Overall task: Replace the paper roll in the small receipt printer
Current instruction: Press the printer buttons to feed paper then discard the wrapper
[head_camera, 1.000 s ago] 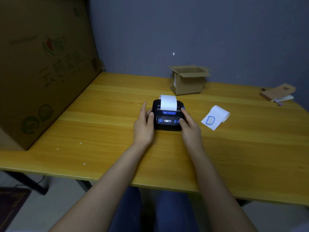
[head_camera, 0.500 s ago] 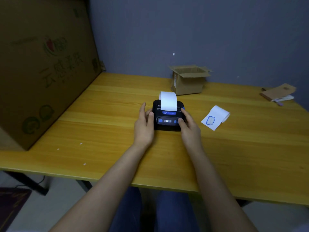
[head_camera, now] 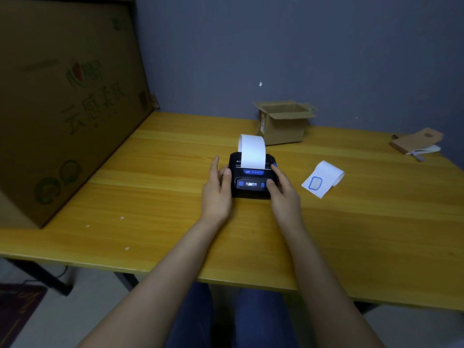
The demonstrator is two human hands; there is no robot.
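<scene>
A small black receipt printer (head_camera: pixel 251 178) with blue buttons and a lit display sits mid-table. A white paper strip (head_camera: pixel 252 151) rises from its slot and curls backward at the top. My left hand (head_camera: pixel 217 194) grips the printer's left side, thumb on its top edge. On the right side rests my right hand (head_camera: pixel 282 197), its thumb on the blue button at the front panel's right end. A second paper roll (head_camera: pixel 324 178), partly unrolled with a blue rounded square on it, lies to the right, apart from the printer.
A small open cardboard box (head_camera: pixel 282 123) stands behind the printer. A large cardboard box (head_camera: pixel 62 109) fills the table's left side. A brown booklet with papers (head_camera: pixel 416 141) lies at the far right. The wooden table (head_camera: pixel 150 197) ends near my knees.
The paper strip has fed further out of the printer and now stands taller, curling back. Both hands stay on the printer's sides.
</scene>
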